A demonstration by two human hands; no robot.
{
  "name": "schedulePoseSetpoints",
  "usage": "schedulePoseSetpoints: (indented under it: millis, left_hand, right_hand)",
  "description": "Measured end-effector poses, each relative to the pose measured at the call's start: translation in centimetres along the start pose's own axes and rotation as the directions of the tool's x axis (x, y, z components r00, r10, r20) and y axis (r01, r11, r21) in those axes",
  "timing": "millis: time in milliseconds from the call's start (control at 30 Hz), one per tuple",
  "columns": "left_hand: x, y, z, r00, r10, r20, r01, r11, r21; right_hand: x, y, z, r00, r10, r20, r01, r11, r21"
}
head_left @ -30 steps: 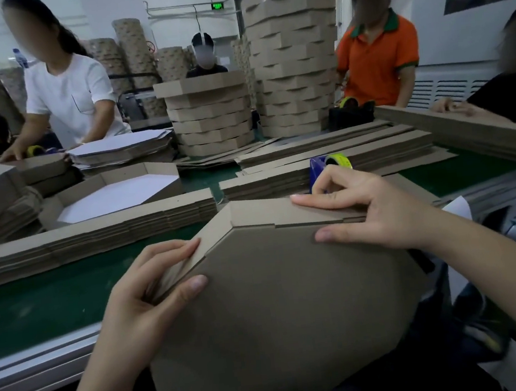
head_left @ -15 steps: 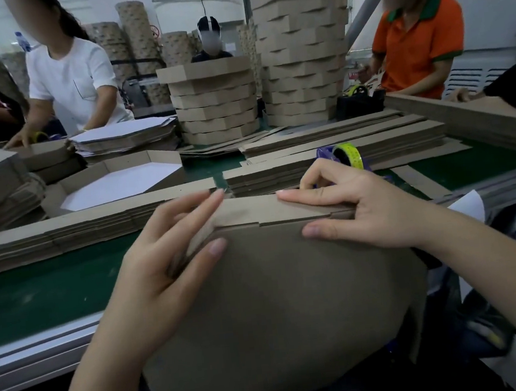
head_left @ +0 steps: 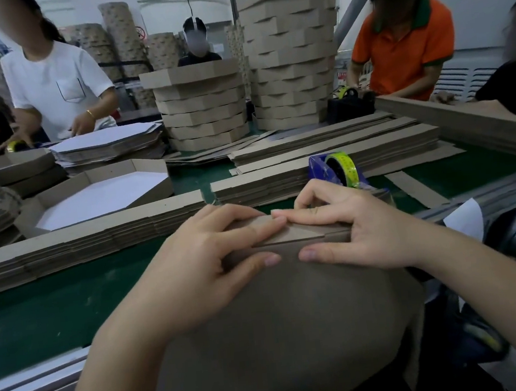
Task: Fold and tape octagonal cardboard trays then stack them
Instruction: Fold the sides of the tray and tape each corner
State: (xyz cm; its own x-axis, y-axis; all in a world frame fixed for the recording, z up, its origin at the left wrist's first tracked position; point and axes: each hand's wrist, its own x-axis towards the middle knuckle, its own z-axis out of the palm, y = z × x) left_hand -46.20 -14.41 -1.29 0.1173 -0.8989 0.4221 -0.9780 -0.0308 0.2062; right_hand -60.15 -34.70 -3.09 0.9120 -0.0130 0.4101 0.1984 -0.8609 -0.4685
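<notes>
The brown octagonal cardboard tray [head_left: 281, 336] was held tilted at the near edge of the green bench [head_left: 40, 313], base facing the person. Both left hand [head_left: 200, 265] and right hand [head_left: 359, 232] pinched its far rim, fingers curled over the meeting flaps, thumbs on the base. Judged light, stiff in the panel but easily creased at the flaps; best gripped at the rim beside the joint.

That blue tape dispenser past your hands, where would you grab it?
Probably from above, a grip across the flat sides of the blue tape dispenser: it stands upright with its yellow-green roll on edge and the top exposed. Its lower part is hidden behind the right hand.
</notes>
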Motion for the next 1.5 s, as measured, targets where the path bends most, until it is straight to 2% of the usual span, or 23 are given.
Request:
schedulePoseSetpoints:
  millis: [200, 400, 500, 567, 600, 667, 700, 733, 800, 900, 1033, 1167, 1267, 1367, 1500]
  left_hand:
    - [1.3, 0.1, -0.7, 0.997, -0.007, 0.082, 0.003, 0.999, 0.043]
    - [2.3, 0.7, 0.1, 0.996, -0.043, 0.072, 0.040, 0.999, 0.037]
    - [2.3, 0.6, 0.3, 0.998, -0.052, 0.046, 0.051, 0.998, 0.028]
    - [2.3, 0.3, 0.3, 0.997, -0.060, 0.040, 0.059, 0.998, 0.017]
    - [2.2, 0.1, 0.3, 0.997, -0.070, 0.037, 0.070, 0.998, 0.004]
    - [2.1, -0.2, 0.3, 0.995, -0.091, 0.030, 0.091, 0.996, -0.019]
    - [2.1, -0.2, 0.3, 0.995, -0.096, 0.029, 0.096, 0.995, -0.022]
    - [2.1, -0.1, 0.4, 0.995, -0.098, 0.030, 0.099, 0.995, -0.022]
    - [2.1, 0.1, 0.5, 0.995, -0.095, 0.027, 0.096, 0.995, -0.028]
    - [2.1, 0.2, 0.6, 0.996, -0.084, 0.019, 0.085, 0.996, -0.039]
    - [2.1, 0.1, 0.6, 0.996, -0.087, 0.034, 0.088, 0.996, -0.025]
    - [2.2, 0.2, 0.5, 0.994, -0.088, 0.060, 0.088, 0.996, 0.002]
    - [2.3, 0.3, 0.5, 0.993, -0.085, 0.079, 0.085, 0.996, 0.010]
    - [2.3, 0.4, 0.5, 0.993, -0.086, 0.075, 0.087, 0.996, -0.004]
    - [2.2, 0.0, 0.6, 0.995, -0.088, 0.046, 0.089, 0.996, -0.028]
  right_hand:
    - [0.1, 0.5, 0.3, 1.000, 0.010, -0.011, -0.010, 0.999, 0.042]
    - [0.3, 1.0, 0.5, 1.000, 0.025, -0.015, -0.024, 0.996, 0.087]
    - [0.4, 1.4, -0.1, 0.999, 0.051, -0.007, -0.050, 0.997, 0.054]
    - [0.4, 2.2, -1.1, 0.971, 0.174, -0.162, -0.146, 0.974, 0.171]
    - [0.3, 2.9, -1.7, 0.907, 0.284, -0.311, -0.212, 0.946, 0.246]
    - [-0.1, 5.1, -2.9, 0.656, 0.479, -0.584, -0.418, 0.874, 0.248]
    - [-0.5, 6.3, -3.3, 0.547, 0.560, -0.622, -0.562, 0.797, 0.223]
    - [-0.8, 7.3, -3.5, 0.478, 0.648, -0.592, -0.678, 0.702, 0.221]
    - [-1.4, 9.0, -3.1, 0.400, 0.794, -0.458, -0.758, 0.567, 0.322]
    - [-1.4, 9.5, -2.2, 0.343, 0.866, -0.363, -0.658, 0.497, 0.566]
    - [-1.2, 9.6, -1.7, 0.295, 0.904, -0.310, -0.528, 0.424, 0.736]
    - [-0.9, 9.6, -1.7, 0.233, 0.943, -0.236, -0.432, 0.318, 0.844]
    - [-0.5, 9.4, -2.0, 0.198, 0.955, -0.221, -0.365, 0.281, 0.888]
    - [-0.9, 8.7, -1.5, 0.214, 0.943, -0.256, -0.306, 0.314, 0.899]
    - [-2.8, 8.2, 0.5, 0.285, 0.890, -0.357, -0.068, 0.390, 0.918]
